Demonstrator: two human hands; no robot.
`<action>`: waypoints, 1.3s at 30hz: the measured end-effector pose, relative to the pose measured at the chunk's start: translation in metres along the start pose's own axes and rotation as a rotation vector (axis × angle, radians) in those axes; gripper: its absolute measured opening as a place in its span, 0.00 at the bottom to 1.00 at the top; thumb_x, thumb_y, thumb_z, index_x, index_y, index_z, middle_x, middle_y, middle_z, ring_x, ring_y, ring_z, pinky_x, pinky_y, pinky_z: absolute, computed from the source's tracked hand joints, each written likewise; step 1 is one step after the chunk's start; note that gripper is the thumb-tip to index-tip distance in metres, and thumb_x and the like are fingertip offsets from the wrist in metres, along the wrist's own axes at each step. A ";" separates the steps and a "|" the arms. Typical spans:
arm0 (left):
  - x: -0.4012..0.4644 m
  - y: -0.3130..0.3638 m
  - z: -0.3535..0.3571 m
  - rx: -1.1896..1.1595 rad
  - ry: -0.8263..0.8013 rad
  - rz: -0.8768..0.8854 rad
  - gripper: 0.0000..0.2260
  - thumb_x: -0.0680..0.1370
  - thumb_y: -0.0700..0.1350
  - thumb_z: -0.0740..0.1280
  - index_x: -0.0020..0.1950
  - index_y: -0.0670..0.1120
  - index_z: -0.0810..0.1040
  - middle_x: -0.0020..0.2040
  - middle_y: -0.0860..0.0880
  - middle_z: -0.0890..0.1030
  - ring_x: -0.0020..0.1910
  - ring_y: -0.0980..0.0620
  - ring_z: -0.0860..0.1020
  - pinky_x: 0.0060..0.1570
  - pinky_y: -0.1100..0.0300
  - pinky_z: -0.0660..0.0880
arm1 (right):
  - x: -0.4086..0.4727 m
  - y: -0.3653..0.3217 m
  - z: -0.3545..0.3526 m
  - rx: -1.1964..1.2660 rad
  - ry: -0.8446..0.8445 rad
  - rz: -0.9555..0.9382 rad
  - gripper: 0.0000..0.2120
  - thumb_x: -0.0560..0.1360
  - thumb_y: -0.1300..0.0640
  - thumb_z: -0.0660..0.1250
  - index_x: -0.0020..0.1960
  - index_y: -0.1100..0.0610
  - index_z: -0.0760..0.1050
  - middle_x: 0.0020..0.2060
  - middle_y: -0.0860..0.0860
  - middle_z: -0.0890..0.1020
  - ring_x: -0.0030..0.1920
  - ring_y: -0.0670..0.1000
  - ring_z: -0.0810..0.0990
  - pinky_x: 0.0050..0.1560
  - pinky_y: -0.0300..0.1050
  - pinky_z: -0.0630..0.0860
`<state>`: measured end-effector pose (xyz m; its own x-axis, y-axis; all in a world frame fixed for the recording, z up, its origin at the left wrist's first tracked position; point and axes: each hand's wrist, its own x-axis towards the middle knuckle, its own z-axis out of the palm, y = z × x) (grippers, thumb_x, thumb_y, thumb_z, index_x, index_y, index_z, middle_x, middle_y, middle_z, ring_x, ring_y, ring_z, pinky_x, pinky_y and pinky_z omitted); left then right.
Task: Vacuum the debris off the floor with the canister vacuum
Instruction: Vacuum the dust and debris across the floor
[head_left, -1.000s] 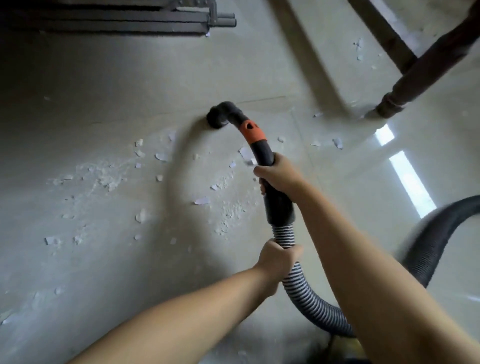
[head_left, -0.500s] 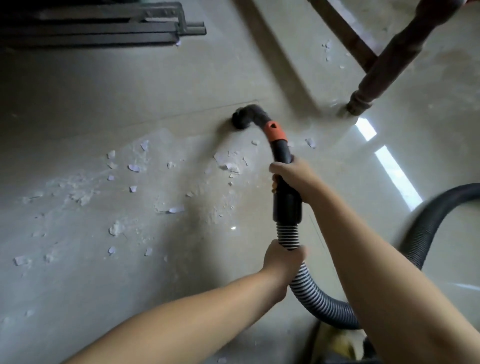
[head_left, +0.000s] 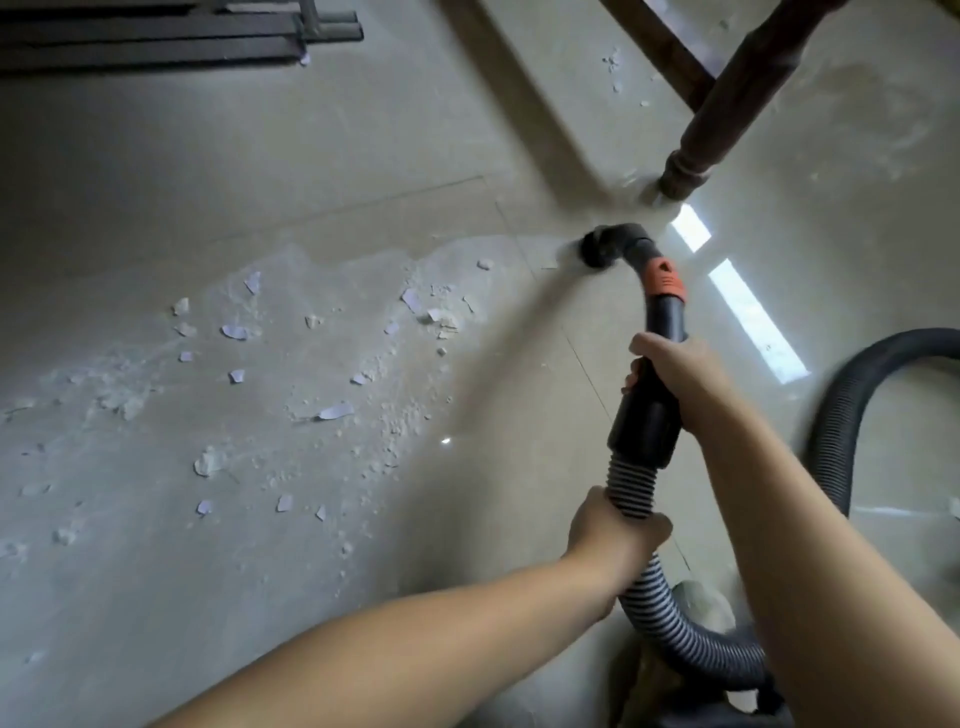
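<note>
White chips and dust, the debris (head_left: 332, 374), lie scattered over the grey floor (head_left: 260, 182) at centre left. The vacuum's black nozzle (head_left: 600, 249) touches the floor at the right edge of the debris, below a wooden leg. An orange collar (head_left: 665, 278) joins it to the black handle tube (head_left: 649, 410). My right hand (head_left: 675, 374) grips that tube. My left hand (head_left: 615, 535) grips the ribbed grey hose (head_left: 631, 493) just beneath it. The hose loops away to the right and out of view.
A turned dark wooden furniture leg (head_left: 727, 104) stands close behind the nozzle, with a crossbar (head_left: 660, 52) beside it. Dark metal bars (head_left: 156, 36) lie at the top left. The black hose (head_left: 857, 415) arches at the right edge. Bright light patches (head_left: 753, 317) fall on the floor.
The nozzle has swept to the right across the floor, away from the main debris and toward the wooden leg. Both hands kept their grips and moved along with it.
</note>
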<state>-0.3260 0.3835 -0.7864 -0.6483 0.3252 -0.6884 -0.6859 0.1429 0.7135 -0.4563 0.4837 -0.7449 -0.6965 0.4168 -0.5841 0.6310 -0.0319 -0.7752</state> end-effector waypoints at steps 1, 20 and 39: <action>-0.002 -0.007 -0.002 0.002 0.021 -0.002 0.09 0.63 0.48 0.64 0.38 0.47 0.67 0.32 0.52 0.70 0.31 0.54 0.69 0.32 0.62 0.65 | -0.007 0.001 0.011 -0.057 -0.063 -0.029 0.08 0.72 0.67 0.64 0.44 0.59 0.66 0.29 0.55 0.72 0.24 0.51 0.72 0.31 0.46 0.76; 0.023 0.008 0.003 -0.038 0.004 0.030 0.12 0.61 0.48 0.64 0.40 0.46 0.68 0.34 0.51 0.71 0.34 0.52 0.72 0.35 0.60 0.69 | 0.012 -0.022 0.009 -0.069 -0.210 -0.032 0.08 0.74 0.66 0.64 0.45 0.58 0.66 0.29 0.54 0.72 0.24 0.50 0.72 0.33 0.46 0.76; 0.088 0.080 -0.003 0.071 0.132 0.005 0.09 0.71 0.45 0.70 0.44 0.45 0.72 0.37 0.48 0.74 0.39 0.47 0.74 0.39 0.59 0.69 | 0.090 -0.060 -0.014 0.094 0.000 0.010 0.08 0.72 0.64 0.64 0.49 0.61 0.68 0.29 0.52 0.74 0.25 0.49 0.76 0.30 0.41 0.77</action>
<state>-0.4391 0.4210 -0.7901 -0.6928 0.2014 -0.6924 -0.6602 0.2092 0.7214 -0.5526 0.5357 -0.7478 -0.6902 0.4158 -0.5922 0.6033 -0.1212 -0.7882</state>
